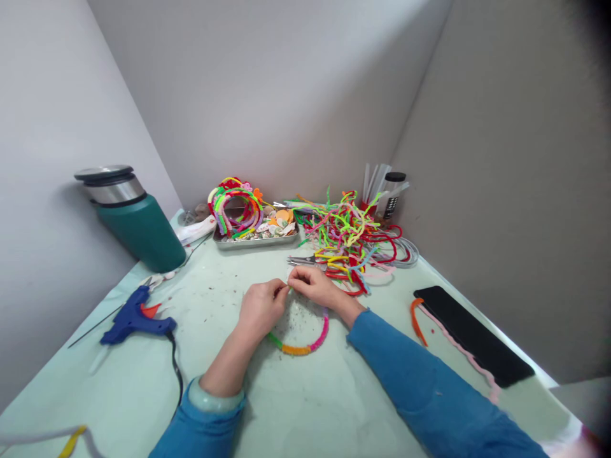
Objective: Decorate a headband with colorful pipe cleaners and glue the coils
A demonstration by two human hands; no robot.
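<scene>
My left hand (pixel 260 308) and my right hand (pixel 312 285) meet over the middle of the pale green table (pixel 305 394). Both are closed in a pinch on the top end of a curved headband (pixel 300 343) wrapped in green, orange and pink pipe cleaner. The band's arc lies on the table below the hands. A thin pale green strand shows between the fingertips. Both sleeves are blue.
A blue glue gun (pixel 136 319) with a black cord lies at left, near a green flask (pixel 138 222). At the back stand a metal tray (pixel 255 240) of finished headbands, a pile of pipe cleaners (pixel 351 238) and scissors (pixel 305 260). A black phone (pixel 472 340) lies at right.
</scene>
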